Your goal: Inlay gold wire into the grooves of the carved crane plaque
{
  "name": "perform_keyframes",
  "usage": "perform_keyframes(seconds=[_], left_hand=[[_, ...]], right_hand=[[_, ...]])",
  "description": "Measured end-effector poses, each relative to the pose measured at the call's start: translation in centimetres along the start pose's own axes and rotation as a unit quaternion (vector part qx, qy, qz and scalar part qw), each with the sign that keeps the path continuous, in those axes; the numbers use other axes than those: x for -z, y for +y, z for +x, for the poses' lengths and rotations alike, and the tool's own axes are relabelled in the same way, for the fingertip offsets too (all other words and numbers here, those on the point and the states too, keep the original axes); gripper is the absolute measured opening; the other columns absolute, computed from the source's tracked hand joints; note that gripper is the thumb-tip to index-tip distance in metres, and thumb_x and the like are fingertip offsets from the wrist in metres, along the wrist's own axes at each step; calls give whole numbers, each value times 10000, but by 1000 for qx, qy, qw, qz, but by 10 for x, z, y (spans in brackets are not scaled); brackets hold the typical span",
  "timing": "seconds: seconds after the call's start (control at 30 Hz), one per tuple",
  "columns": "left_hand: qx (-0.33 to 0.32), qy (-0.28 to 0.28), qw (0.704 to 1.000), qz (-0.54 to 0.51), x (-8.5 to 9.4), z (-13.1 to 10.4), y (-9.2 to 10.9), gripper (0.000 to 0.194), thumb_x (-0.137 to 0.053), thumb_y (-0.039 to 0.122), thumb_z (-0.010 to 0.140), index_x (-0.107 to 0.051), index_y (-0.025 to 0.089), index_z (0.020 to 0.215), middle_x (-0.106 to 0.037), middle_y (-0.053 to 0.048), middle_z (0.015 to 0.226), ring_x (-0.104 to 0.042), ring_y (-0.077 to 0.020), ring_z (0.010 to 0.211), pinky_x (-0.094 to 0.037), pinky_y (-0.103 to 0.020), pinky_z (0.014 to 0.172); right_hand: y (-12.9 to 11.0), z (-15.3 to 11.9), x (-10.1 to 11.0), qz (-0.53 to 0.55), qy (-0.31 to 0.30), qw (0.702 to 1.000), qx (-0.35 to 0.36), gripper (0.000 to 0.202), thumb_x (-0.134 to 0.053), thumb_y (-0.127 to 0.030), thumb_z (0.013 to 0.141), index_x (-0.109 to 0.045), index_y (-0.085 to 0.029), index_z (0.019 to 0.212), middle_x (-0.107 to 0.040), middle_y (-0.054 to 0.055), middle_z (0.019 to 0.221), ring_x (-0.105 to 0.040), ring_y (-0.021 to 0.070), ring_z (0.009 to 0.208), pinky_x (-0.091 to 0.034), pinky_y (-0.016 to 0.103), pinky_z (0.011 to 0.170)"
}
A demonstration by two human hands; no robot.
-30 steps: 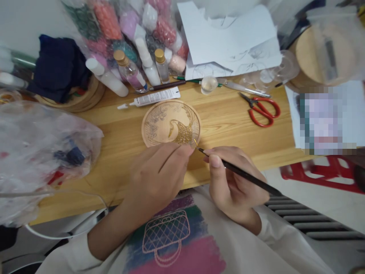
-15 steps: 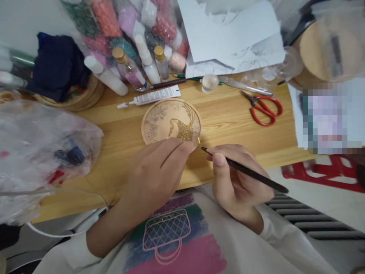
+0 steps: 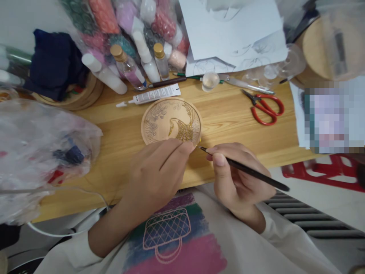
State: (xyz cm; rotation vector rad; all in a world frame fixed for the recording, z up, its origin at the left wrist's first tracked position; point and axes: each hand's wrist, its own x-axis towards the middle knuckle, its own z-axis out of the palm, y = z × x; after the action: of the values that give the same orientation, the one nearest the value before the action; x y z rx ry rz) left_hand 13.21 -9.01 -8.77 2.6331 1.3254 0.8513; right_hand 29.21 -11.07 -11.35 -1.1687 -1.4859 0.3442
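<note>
- Left hand (image 3: 158, 173) is palm down with its fingers bunched together over the near edge of the wooden disc (image 3: 164, 123); can't tell if they're pinching anything, since the fingertips are mostly hidden.
- Right hand (image 3: 239, 177) has a pen-style grip on a slim dark tool (image 3: 251, 171), with its fine tip pointing at the left hand's fingertips.
- Tiny bit of gold strand (image 3: 200, 141) showing right by that tip, at the disc's near right edge.
- Disc is lying flat on the wood-grain table (image 3: 234, 133), with a bird design on it, partly gold, and the near part is covered by the left hand.
- White tube (image 3: 159, 94) sits just beyond the disc, cap end toward the left.
- Small clear cup (image 3: 210, 82) is beyond the disc to the right, then red-handled scissors (image 3: 266, 110) further right, blades slightly apart.
- Big crinkly plastic bag (image 3: 31, 152) takes up the left side, navy cloth (image 3: 55, 64) behind it.
</note>
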Motion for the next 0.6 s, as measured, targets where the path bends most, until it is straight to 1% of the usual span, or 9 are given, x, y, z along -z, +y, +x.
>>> perform_keyframes(seconds=[0.07,0.17,0.4,0.5,0.6], left_hand=[[-3,3,1000,-2,0,0,0,126,-575,85,934,-625,151,1029,-709,-23,848,-659,-140,756,-514,-270,689],[-9,11,1000,-2,-1,2,0,109,-585,85,927,-627,140,1011,-708,-24,839,-656,-145,755,-510,-274,686],[-1,2,1000,1,-4,4,1,107,-574,92,931,-629,160,994,-708,-12,836,-662,-130,749,-512,-254,680],[7,2,1000,-12,-6,5,-2,71,-575,120,946,-630,164,954,-708,-10,821,-662,-121,738,-513,-240,680],[18,2,1000,-21,-8,5,-5,71,-580,153,959,-630,181,918,-703,8,795,-658,-103,716,-512,-217,675]], right_hand=[[1,0,1,7,-4,1000,5,132,-631,-65,870,-686,-176,916,-736,18,784,-694,150,702,-575,293,638],[2,1,2,2,-14,1000,6,150,-626,-65,875,-689,-188,933,-742,10,793,-694,148,704,-575,294,642],[5,3,3,4,-31,999,10,166,-648,-49,856,-686,-179,953,-746,7,813,-699,137,726,-575,277,663],[5,2,4,-4,-24,1000,14,143,-656,-63,855,-684,-173,943,-746,2,806,-690,132,724,-570,275,657],[6,0,10,-32,-28,999,5,125,-654,-125,875,-676,-195,976,-744,-2,831,-687,139,737,-571,294,665]])
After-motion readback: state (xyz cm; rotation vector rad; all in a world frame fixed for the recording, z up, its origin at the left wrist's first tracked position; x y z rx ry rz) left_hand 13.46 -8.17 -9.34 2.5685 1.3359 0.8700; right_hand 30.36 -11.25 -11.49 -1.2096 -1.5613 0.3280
